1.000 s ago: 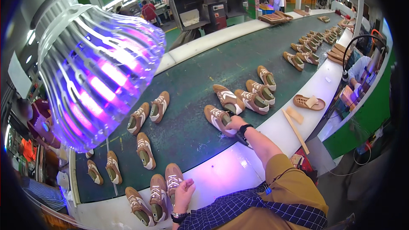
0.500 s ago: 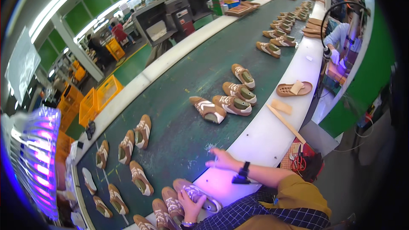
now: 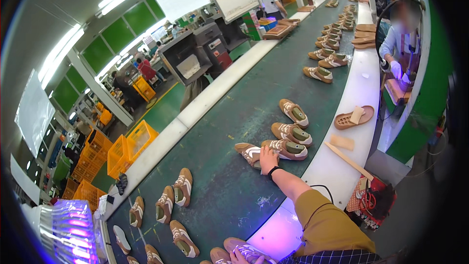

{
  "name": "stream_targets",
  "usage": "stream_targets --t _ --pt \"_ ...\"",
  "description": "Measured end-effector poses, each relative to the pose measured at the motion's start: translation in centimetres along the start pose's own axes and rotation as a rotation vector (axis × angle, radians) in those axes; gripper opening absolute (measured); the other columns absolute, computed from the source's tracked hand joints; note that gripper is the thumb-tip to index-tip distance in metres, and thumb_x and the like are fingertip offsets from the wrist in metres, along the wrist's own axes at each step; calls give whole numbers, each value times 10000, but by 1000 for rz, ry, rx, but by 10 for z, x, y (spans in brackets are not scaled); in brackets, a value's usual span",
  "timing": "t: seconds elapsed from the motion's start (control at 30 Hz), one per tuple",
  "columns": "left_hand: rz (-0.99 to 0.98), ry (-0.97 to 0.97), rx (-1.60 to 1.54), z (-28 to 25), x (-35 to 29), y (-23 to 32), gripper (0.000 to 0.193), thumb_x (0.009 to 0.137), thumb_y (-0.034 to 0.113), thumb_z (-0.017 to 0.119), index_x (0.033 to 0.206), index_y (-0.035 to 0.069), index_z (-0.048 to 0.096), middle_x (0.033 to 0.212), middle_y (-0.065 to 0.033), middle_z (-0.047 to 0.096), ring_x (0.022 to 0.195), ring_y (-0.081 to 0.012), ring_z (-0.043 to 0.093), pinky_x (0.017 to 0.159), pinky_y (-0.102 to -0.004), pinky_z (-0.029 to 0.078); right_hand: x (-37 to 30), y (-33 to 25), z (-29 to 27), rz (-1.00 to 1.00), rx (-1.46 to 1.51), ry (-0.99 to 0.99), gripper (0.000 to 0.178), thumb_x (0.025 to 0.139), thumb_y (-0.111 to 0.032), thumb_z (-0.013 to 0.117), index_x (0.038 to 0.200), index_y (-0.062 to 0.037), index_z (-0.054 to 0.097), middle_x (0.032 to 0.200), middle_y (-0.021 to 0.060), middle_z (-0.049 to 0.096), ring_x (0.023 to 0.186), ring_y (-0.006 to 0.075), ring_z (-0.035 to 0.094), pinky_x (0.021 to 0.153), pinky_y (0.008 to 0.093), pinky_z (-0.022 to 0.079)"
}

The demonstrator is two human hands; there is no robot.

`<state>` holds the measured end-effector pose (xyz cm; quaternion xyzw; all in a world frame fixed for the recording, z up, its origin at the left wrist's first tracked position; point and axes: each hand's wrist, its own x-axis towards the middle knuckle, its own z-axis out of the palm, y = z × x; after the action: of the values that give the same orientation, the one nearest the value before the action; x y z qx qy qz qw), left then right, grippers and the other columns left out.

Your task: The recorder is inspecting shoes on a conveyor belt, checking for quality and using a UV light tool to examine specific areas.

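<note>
My right hand (image 3: 268,160), a dark band at its wrist, reaches over the belt. Its fingers close on the heel end of a brown sneaker (image 3: 248,152) with a white side stripe. Right beside that shoe, a second brown sneaker (image 3: 288,150) lies with its toe partly behind my fingers. At the lower edge my left hand (image 3: 238,257) grips another sneaker (image 3: 251,251) tinted by violet light; the frame cuts off most of this hand. A neighbouring sneaker (image 3: 221,255) touches that shoe on its left.
More sneakers (image 3: 175,190) stand on the green conveyor belt (image 3: 220,112). On its white right ledge lie a tan sole (image 3: 353,118), a tan piece (image 3: 342,142) and a flat strip (image 3: 348,160). A violet-lit machine (image 3: 68,230) stands lower left. A gloved co-worker (image 3: 398,44) works at far right.
My right hand has moved forward and left from above the ledge onto the sneaker's heel. My left hand stays on its shoe. The view has shifted, so the scene sits lower and further right.
</note>
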<state>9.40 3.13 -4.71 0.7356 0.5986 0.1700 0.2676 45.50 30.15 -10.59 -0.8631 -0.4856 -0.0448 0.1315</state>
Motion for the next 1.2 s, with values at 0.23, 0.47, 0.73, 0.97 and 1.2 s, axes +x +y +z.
stream_targets --t 0.23,0.47,0.73,0.97,1.2 --pt "23 -29 -10 -2 4 2 1046 633 364 784 1417 2 193 1432 -287 163 1317 -424 202 1092 -428 198 4 10 -22 34 270 -279 825 542 -275 791 1232 14 444 1165 167 517 1041 291 555 804 421 477" --pt "108 82 2 7 2 -11 1000 653 325 763 1411 -7 203 1409 -302 222 1301 -425 246 1083 -428 221 -82 21 -95 351 1518 -970 351 752 -343 700 884 -22 648 828 78 663 683 163 645 593 292 526" --pt "63 84 -54 1 14 1 802 744 420 677 1341 0 344 1316 -309 302 1197 -468 320 1020 -496 273 -268 28 -142 -274 860 -776 825 681 -513 735 1184 92 484 1057 248 587 957 320 602 834 372 471" --pt "68 181 14 -33 61 -22 569 749 322 627 1150 -64 510 1088 -275 527 1036 -405 488 926 -450 381 -230 27 -82 -205 886 -688 469 771 -380 707 997 24 633 907 153 662 850 208 635 750 313 502" --pt "-251 -295 140 -33 101 -2 689 766 398 583 1267 -54 442 1221 -248 525 1164 -375 483 1014 -407 345 -180 -36 -39 -204 959 -704 650 771 -445 684 1114 91 550 992 157 640 847 213 627 748 315 495"
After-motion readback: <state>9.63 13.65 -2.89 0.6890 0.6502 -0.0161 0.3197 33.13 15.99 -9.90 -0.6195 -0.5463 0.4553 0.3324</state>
